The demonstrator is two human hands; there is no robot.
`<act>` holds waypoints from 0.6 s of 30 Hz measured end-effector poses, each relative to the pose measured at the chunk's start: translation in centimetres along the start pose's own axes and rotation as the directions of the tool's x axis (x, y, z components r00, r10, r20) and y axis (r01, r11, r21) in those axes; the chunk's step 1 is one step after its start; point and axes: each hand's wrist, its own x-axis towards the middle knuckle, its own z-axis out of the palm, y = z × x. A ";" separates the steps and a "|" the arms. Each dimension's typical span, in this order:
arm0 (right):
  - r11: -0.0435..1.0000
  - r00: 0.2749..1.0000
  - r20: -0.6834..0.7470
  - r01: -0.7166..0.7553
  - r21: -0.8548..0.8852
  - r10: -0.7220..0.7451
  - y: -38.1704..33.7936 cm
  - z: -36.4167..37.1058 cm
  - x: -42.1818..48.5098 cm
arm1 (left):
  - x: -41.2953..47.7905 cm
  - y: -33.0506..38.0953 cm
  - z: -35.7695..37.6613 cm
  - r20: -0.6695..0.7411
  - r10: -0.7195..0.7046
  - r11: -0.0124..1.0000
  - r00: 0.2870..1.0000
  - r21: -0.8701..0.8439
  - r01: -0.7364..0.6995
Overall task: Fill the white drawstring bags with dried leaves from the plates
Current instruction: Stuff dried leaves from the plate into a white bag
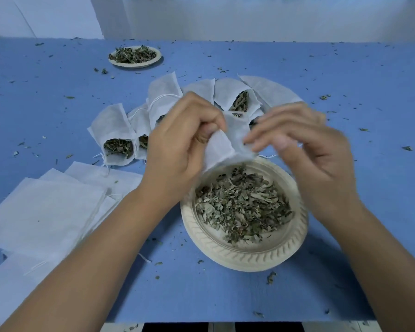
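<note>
Left hand (177, 144) pinched on white bag (223, 147) over plate (237, 257); right hand (309, 149) blurred at bag, grip unclear.

My left hand (185, 144), fingers curled, pinches the bag (223, 147); my right hand (304, 152), at its 3 o'clock, is blurred, fingers half-curled.

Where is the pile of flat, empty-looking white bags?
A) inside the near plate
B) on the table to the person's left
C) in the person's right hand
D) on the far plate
B: the flat bags lie overlapping on the blue table at the person's left, beside the near plate; the far plate holds only dried leaves.
</note>
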 end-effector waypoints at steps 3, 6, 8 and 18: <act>0.998 0.997 0.078 0.007 0.062 -0.011 -0.2 -0.3 0.1 | 0.1 -0.3 -0.3 -0.096 -0.100 0.993 0.990 0.045 0.105; 0.998 0.813 0.582 -0.058 0.022 0.034 -0.8 1.2 -0.2 | 0.0 -0.2 -0.2 -0.099 -0.132 0.989 0.986 0.059 0.138; 1.000 0.708 0.706 -0.012 -0.028 0.028 -0.4 2.0 -0.6 | -0.1 -0.2 -0.1 -0.076 -0.123 0.990 0.990 0.056 0.127; 1.000 0.873 0.487 0.011 0.023 -0.021 -0.3 1.2 -0.3 | 0.0 0.1 -0.1 -0.024 -0.098 0.994 0.995 0.039 0.099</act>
